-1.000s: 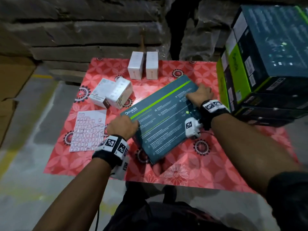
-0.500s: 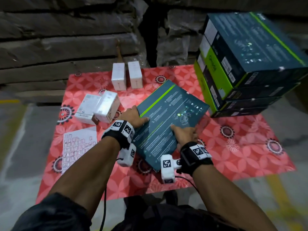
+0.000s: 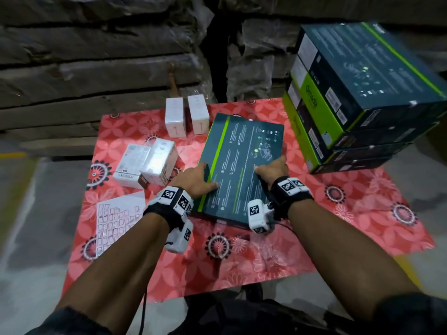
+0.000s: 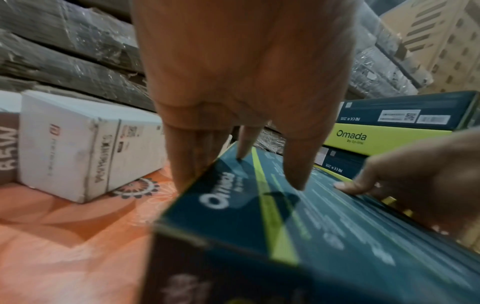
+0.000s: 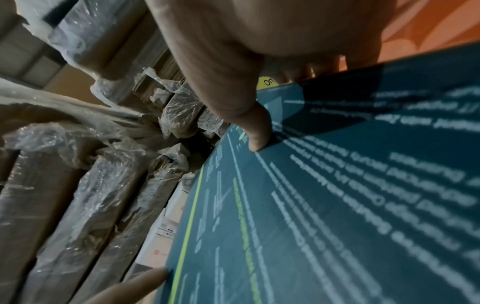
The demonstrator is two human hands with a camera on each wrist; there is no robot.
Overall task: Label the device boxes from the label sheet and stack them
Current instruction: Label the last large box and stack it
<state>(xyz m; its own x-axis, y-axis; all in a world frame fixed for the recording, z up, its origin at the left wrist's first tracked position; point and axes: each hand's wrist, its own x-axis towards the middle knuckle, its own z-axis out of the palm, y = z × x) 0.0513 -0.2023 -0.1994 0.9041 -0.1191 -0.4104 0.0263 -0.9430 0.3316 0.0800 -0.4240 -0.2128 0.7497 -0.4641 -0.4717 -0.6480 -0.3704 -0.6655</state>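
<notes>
The flat dark device box [image 3: 238,165] lies on the red patterned bench [image 3: 362,213] between the small white boxes [image 3: 147,165] at left and the stack of device boxes [image 3: 350,105] at right, with the label sheet [image 3: 116,221] near left. The left hand [image 3: 196,180] clasps its left edge, thumb on top and fingers down the side, while the right hand [image 3: 273,169] clasps the right edge, thumb [image 5: 257,133] pressed on the lid. Held only by thumbs and edge fingers, the broad box could tip or slip if lifted unevenly, and swinging it right risks knocking the leaning stack.
</notes>
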